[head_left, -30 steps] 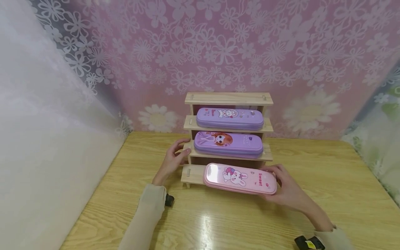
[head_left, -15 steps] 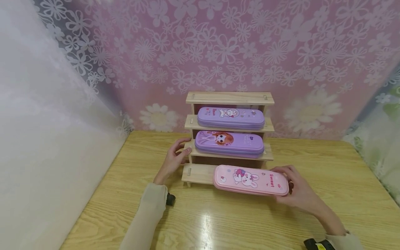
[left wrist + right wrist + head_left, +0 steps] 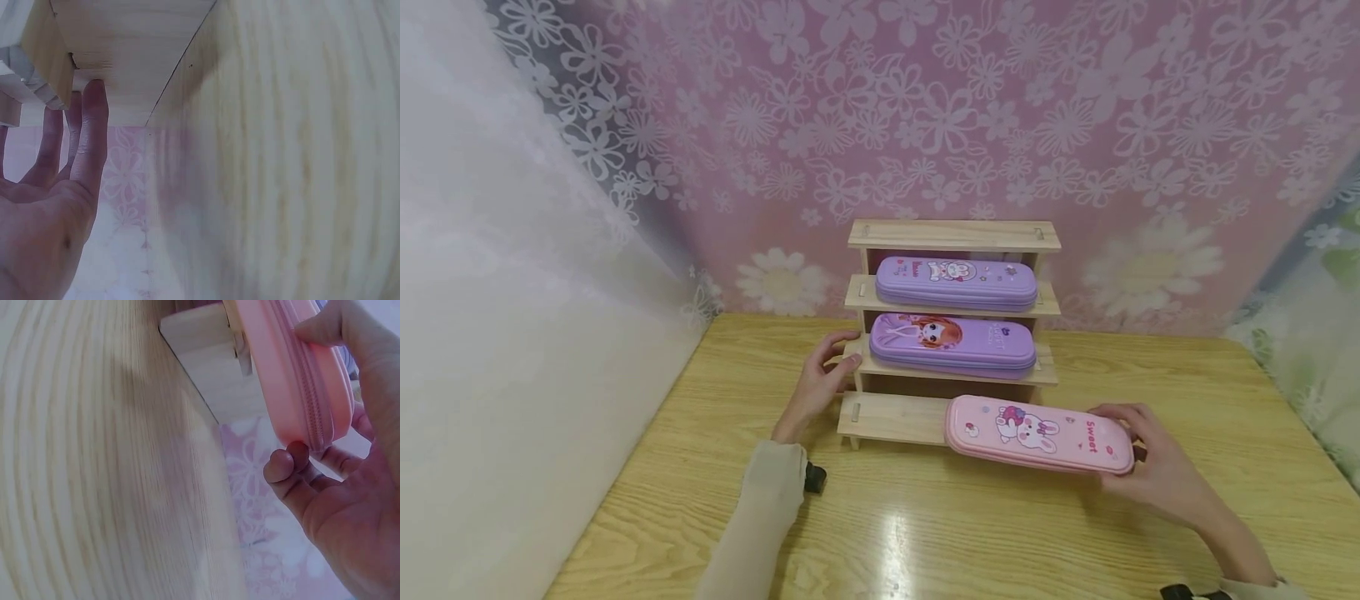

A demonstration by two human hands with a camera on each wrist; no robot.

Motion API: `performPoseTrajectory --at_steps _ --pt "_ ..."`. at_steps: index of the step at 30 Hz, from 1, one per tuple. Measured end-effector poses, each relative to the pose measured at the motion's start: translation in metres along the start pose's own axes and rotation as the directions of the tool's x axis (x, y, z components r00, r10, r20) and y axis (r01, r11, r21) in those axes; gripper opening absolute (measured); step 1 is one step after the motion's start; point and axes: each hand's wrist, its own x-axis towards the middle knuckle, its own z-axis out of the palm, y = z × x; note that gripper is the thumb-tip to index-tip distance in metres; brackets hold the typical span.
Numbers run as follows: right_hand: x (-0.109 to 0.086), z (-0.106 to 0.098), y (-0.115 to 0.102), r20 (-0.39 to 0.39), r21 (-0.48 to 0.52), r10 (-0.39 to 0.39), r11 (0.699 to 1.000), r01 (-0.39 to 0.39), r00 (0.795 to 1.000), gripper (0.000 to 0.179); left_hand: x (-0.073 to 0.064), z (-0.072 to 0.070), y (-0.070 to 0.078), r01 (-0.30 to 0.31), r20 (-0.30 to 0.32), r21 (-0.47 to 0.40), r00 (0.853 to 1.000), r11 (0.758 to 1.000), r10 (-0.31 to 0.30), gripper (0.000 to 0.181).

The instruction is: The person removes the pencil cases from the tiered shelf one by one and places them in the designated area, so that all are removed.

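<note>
My right hand [image 3: 1165,471] grips a pink pencil case [image 3: 1037,433] by its right end, thumb on the near zipped side. The case has a rabbit print and sticks out past the right end of the bottom step of a wooden stepped rack [image 3: 891,417]. In the right wrist view the zipper [image 3: 306,394] shows, with fingertips under the case's end. At the rack's left side, my left hand [image 3: 820,379] holds the end of a middle step, thumb in front. In the left wrist view its fingers [image 3: 94,131] reach along the side panel; the thumb is hidden there.
A purple pencil case [image 3: 955,282] with a bunny print lies on an upper step. Below it, another purple pencil case [image 3: 951,343] with a red-haired girl lies on a middle step. The rack stands on a wood-grain table [image 3: 700,500] before a floral pink backdrop [image 3: 887,125].
The right hand has drawn the pink pencil case to the right along the bottom step, baring more of that step's left part. The left hand stays at the rack's side.
</note>
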Motion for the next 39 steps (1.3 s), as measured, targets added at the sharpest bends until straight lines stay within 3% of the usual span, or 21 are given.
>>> performPoseTrajectory --at_steps 21,31,39 --pt "-0.04 -0.043 0.033 -0.016 -0.003 0.137 0.991 -0.137 0.99 0.082 0.005 0.003 -0.003 -0.03 -0.012 0.013 0.999 0.999 0.03 0.038" --pt "-0.064 -0.059 0.049 -0.078 -0.026 0.242 0.969 -0.244 0.967 0.086 0.001 0.003 -0.003 -0.033 -0.006 -0.013 0.999 0.999 0.033 0.037" --pt "-0.077 -0.072 0.061 -0.168 -0.019 0.305 0.95 -0.312 0.937 0.085 0.002 0.001 -0.005 -0.016 -0.018 -0.028 1.0 0.999 0.015 0.036"
